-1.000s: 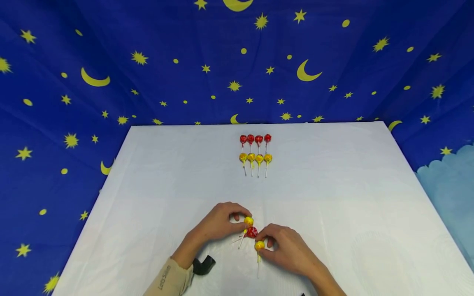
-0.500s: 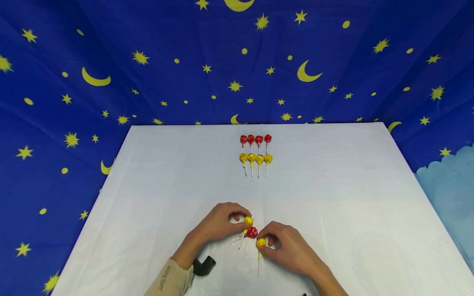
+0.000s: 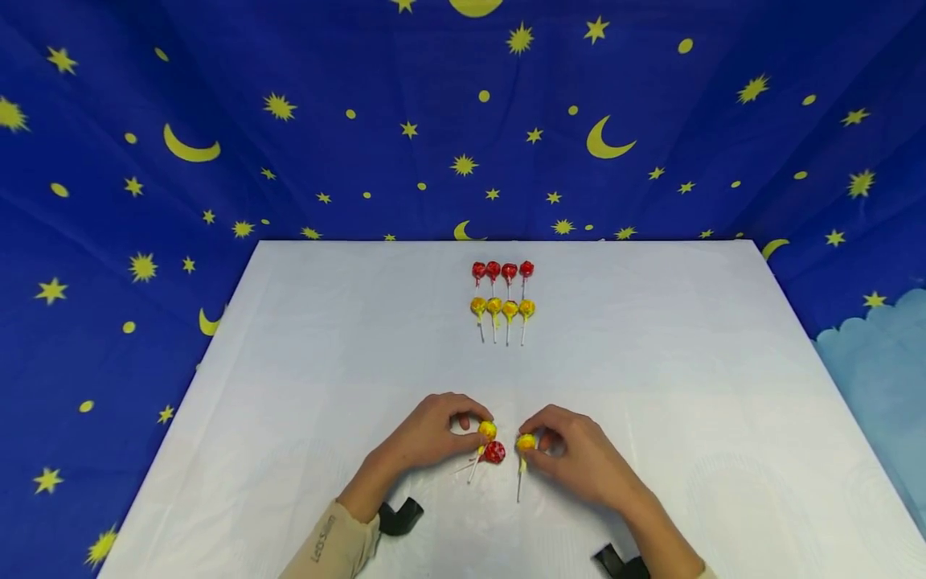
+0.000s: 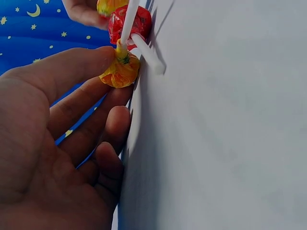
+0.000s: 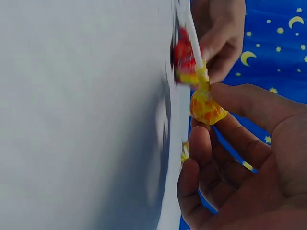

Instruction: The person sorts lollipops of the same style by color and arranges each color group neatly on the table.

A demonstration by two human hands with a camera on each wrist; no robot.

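Note:
My left hand [image 3: 434,434] pinches a yellow-wrapped lollipop [image 3: 488,430] by its candy head between thumb and fingertips. Close against that lollipop lies a red lollipop [image 3: 495,452] on the white table, its stick partly hidden under the yellow one's. To the right, my right hand [image 3: 579,454] pinches another yellow lollipop [image 3: 526,443], its stick pointing toward me. In the right wrist view this yellow lollipop [image 5: 207,108] appears held off the table surface, stick upward in the picture. The left wrist view shows the left yellow lollipop [image 4: 120,74] touching the red one [image 4: 139,24].
Farther back on the white table [image 3: 347,338], several red lollipops [image 3: 493,269] form a row, with several yellow lollipops [image 3: 510,310] lined up just below. Black wrist mounts [image 3: 401,516] sit by both forearms. A blue star-and-moon cloth [image 3: 405,96] hangs behind the table.
My right hand has moved away from me and slightly right with its yellow lollipop, apart from the red one. The left hand has stayed in place. The head view has shifted slightly.

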